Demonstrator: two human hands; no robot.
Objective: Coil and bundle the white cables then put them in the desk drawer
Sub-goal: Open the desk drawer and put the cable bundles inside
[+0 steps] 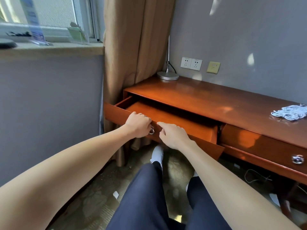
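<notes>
White cables (pixel 289 112) lie in a loose heap on the wooden desk (pixel 199 98) at its far right, well apart from both hands. The left desk drawer (pixel 174 118) stands pulled out; the left hand (pixel 138 124) grips the top edge of its front panel with curled fingers, just above the metal ring pull (pixel 151 131). The right hand (pixel 172 135), just beside it, holds nothing, its index finger stretched to the same edge and the other fingers loosely bent.

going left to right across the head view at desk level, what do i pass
left hand gripping the open drawer → ring pull → right hand → yellow wall plate → white cables
</notes>
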